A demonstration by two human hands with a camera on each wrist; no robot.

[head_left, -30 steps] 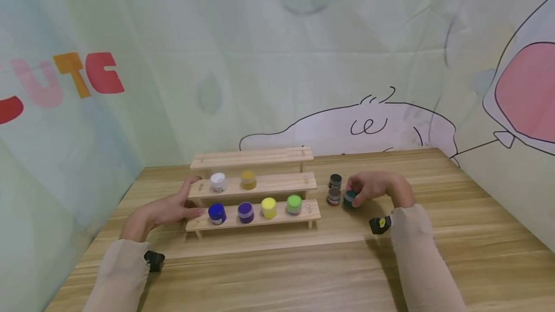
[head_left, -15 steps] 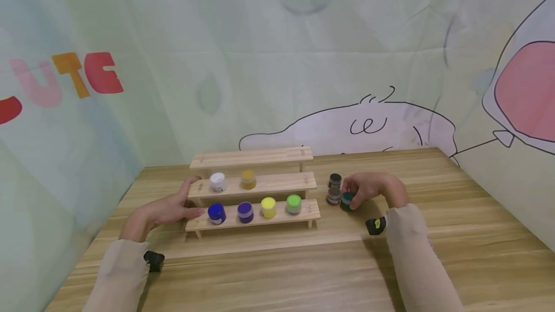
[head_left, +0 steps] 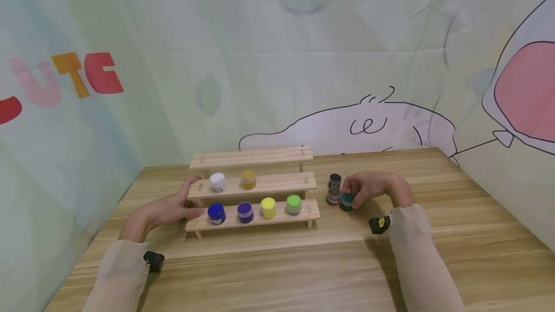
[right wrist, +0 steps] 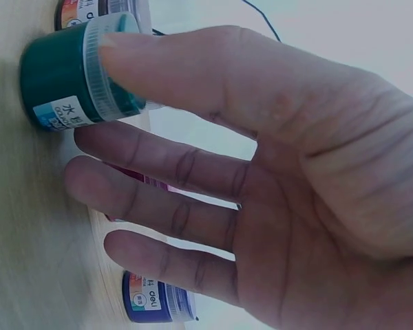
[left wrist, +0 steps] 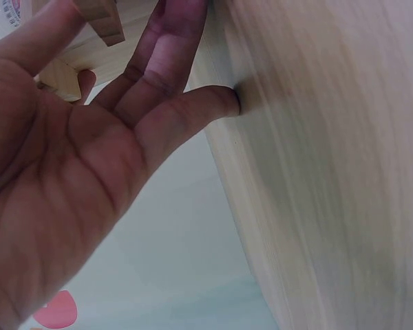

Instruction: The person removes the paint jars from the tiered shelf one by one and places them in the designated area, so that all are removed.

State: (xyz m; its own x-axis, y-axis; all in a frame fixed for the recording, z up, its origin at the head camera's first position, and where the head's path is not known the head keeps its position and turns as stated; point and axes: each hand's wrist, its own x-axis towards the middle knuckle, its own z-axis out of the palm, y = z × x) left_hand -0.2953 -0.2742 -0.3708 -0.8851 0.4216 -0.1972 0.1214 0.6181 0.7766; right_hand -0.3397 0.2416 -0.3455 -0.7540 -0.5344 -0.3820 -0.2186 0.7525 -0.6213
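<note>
My right hand (head_left: 368,189) pinches a dark green paint jar (right wrist: 58,82), thumb on its lid; the index finger is mostly hidden behind it, and the other fingers extend below. The jar stands upright on the table, beside a brown paint jar (head_left: 334,196) and a black one (head_left: 335,181). At the left end of a three-tier wooden rack (head_left: 256,222), my left hand (head_left: 169,206) rests with thumb at the bottom tier and index finger by the middle tier. Its other fingers are stretched out in the left wrist view, one fingertip at the tabletop.
Blue (head_left: 217,214), purple (head_left: 245,213), yellow (head_left: 269,208) and light green (head_left: 294,204) jars stand on the bottom tier. White (head_left: 218,182) and ochre (head_left: 248,180) jars occupy the middle tier. A printed curtain (head_left: 260,61) hangs behind the wooden table (head_left: 277,278).
The dark green jar has shifted slightly left, close to the brown jar, with my right hand on it. Since then my right wrist has swung a little right. My left hand stays put.
</note>
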